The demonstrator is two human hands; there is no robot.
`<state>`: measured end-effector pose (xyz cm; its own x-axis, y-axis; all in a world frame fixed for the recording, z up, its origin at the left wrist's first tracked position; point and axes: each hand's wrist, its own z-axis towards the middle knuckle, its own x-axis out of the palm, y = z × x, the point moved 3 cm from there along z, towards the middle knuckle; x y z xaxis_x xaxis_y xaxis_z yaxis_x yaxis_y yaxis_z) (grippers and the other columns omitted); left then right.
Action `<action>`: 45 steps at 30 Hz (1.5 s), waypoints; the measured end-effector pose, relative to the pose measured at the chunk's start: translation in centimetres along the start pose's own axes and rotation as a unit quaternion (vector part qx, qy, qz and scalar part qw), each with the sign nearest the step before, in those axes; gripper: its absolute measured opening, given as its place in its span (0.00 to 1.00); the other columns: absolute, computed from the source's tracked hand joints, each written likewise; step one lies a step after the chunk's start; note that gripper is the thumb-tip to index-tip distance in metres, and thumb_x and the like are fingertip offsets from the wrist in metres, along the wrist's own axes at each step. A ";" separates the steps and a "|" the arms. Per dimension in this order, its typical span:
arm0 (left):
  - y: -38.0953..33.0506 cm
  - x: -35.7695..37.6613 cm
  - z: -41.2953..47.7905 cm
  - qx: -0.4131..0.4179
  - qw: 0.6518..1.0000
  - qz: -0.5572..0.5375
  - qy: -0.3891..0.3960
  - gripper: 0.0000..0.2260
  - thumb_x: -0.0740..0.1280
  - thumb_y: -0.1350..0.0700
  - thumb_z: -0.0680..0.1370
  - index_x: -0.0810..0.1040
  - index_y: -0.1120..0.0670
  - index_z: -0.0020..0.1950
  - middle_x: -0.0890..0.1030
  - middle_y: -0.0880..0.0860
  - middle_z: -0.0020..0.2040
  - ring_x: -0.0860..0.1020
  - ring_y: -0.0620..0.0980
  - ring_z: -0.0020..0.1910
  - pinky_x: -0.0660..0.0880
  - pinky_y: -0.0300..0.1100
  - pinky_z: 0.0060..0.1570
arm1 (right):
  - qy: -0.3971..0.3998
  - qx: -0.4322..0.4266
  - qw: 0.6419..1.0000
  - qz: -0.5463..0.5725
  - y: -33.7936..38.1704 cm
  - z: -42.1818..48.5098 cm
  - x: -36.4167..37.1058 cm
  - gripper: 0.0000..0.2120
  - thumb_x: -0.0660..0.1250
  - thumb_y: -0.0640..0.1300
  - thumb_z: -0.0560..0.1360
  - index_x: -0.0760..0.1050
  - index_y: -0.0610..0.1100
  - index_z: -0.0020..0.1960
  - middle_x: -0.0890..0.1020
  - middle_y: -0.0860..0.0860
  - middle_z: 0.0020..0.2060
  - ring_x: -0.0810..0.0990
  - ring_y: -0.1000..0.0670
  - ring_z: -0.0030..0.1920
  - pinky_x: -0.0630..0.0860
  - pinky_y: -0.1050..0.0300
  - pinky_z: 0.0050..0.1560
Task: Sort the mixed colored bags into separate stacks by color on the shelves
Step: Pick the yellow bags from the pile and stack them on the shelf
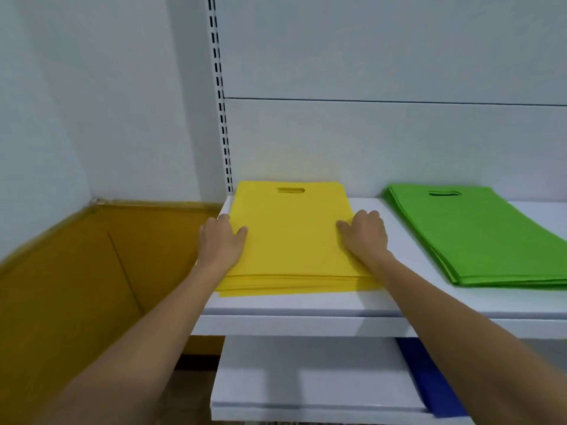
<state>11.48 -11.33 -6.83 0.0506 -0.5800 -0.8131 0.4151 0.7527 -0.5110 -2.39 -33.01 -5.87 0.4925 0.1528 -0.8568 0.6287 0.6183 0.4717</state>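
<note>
Squaring up the stack of flat yellow non-woven bags with die-cut handle slots point(291, 237) on the white metal upper shelf point(306, 305), both hands flank it: left hand point(221, 240) on the stack's left edge, thumb lying on top, other fingers hidden over the side; right hand point(365, 233) on the right edge, fingers loosely curled, thumb resting on the top sheet. Neither looks clamped on a bag, more pressing inward. Stack's long axis runs away from the person, handle slot at far end. Front edges look fanned, so judging alignment isn't finished. Stack of green bags point(478, 231) sits well apart to the right, nearer the right hand; blue bags point(429, 381) on the lower shelf point(306, 391).
</note>
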 end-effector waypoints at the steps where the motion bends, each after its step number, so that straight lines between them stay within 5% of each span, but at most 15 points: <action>1: 0.2 0.1 0.1 -0.003 1.000 -0.016 -0.004 0.21 0.61 0.50 0.79 0.69 0.61 0.67 0.74 0.63 0.61 0.69 0.61 0.62 0.65 0.49 0.59 | -0.007 0.004 1.000 -0.001 0.0 -0.1 0.0 0.22 0.59 0.51 0.79 0.68 0.33 0.62 0.69 0.37 0.61 0.68 0.38 0.63 0.68 0.49 0.58; 8: 0.3 0.0 0.3 0.038 0.996 -0.059 -0.057 0.17 0.64 0.59 0.78 0.72 0.59 0.66 0.76 0.61 0.60 0.71 0.59 0.62 0.68 0.49 0.59 | -0.067 -0.034 0.996 -0.039 0.5 -0.5 -0.2 0.15 0.60 0.46 0.78 0.71 0.36 0.58 0.73 0.40 0.57 0.71 0.40 0.59 0.69 0.49 0.53; 15: 1.3 -0.2 0.4 -0.051 0.971 -0.218 -0.080 0.11 0.66 0.61 0.77 0.75 0.64 0.57 0.80 0.61 0.52 0.76 0.57 0.55 0.70 0.46 0.52 | -0.116 -0.070 0.990 -0.036 0.8 -1.0 -0.6 0.11 0.59 0.43 0.79 0.70 0.37 0.57 0.76 0.41 0.54 0.73 0.40 0.55 0.68 0.49 0.50; 27: 1.4 0.0 0.3 -0.027 0.979 -0.176 -0.100 0.07 0.64 0.62 0.77 0.80 0.58 0.52 0.81 0.58 0.50 0.78 0.57 0.51 0.76 0.48 0.48 | -0.143 -0.119 0.982 -0.037 1.2 -1.1 -0.5 0.07 0.56 0.35 0.77 0.70 0.36 0.53 0.74 0.40 0.51 0.71 0.40 0.52 0.63 0.51 0.43; 35: 1.2 -0.3 0.1 -0.011 0.977 -0.182 -0.110 0.08 0.63 0.62 0.77 0.79 0.60 0.53 0.81 0.59 0.51 0.77 0.57 0.51 0.72 0.46 0.48 | -0.149 -0.141 0.976 -0.069 1.0 -0.9 -0.4 0.07 0.59 0.38 0.77 0.73 0.38 0.53 0.78 0.42 0.50 0.71 0.40 0.53 0.63 0.49 0.48; 40: 0.8 -0.8 -0.4 -0.011 0.980 -0.152 -0.130 0.08 0.60 0.59 0.78 0.75 0.57 0.55 0.80 0.57 0.51 0.76 0.58 0.51 0.70 0.47 0.42 | -0.149 -0.165 0.975 -0.019 1.8 -1.3 -0.4 0.09 0.55 0.30 0.76 0.69 0.35 0.54 0.72 0.39 0.50 0.72 0.38 0.45 0.61 0.52 0.38; 45: 0.3 -1.3 -0.9 -0.047 0.995 -0.074 -0.043 0.11 0.58 0.56 0.79 0.69 0.59 0.59 0.76 0.60 0.56 0.75 0.61 0.54 0.67 0.46 0.42 | -0.114 -0.170 0.978 0.033 2.2 -1.6 -0.8 0.22 0.53 0.28 0.74 0.65 0.36 0.67 0.71 0.39 0.60 0.71 0.38 0.58 0.67 0.49 0.52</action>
<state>10.73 -10.09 -6.17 0.0737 -0.7084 -0.7019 0.3377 0.6800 -0.6508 -2.33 -30.56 -4.49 0.6719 0.0494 -0.7390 0.3731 0.8393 0.3953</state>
